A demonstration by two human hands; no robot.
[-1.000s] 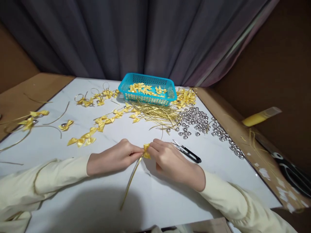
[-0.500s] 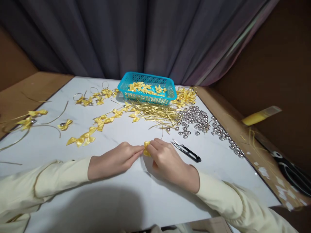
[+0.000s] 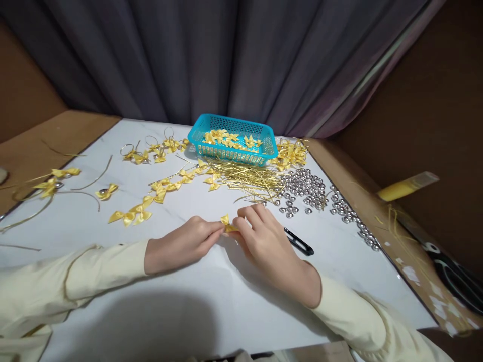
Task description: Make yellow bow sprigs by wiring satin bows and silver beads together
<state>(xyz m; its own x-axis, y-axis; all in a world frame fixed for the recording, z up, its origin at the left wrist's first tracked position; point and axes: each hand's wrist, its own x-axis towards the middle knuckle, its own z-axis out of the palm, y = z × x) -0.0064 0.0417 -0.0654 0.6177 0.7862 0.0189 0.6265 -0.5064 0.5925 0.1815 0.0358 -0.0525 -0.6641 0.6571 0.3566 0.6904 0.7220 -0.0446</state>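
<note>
Between my two hands, a little above the white table top, is a yellow ribbon bow (image 3: 225,220). My left hand (image 3: 192,239) is closed in a pinch at the bow's left side. Curled around its right part are the fingers of my right hand (image 3: 260,236), with thumb and index close to the ribbon. Whether a bead or cord is also in the fingers is hidden. Thread snips (image 3: 299,242) with black handles lie just right of my right hand, their blades covered by it. Loose yellow bows (image 3: 130,215) lie beyond my left hand.
A turquoise basket (image 3: 232,157) holding yellow bows stands at the back. In front lie gold cords (image 3: 251,178); right of them, silver heart-shaped beads (image 3: 305,183). Bows with cord loops (image 3: 141,156) sit back left. Scissors (image 3: 453,274) and a yellow-filled tube (image 3: 407,186) are at the right.
My right hand has lifted and opened its fingers somewhat, now covering the snips' blades. The bow has turned between the hands. The whole view has shifted slightly.
</note>
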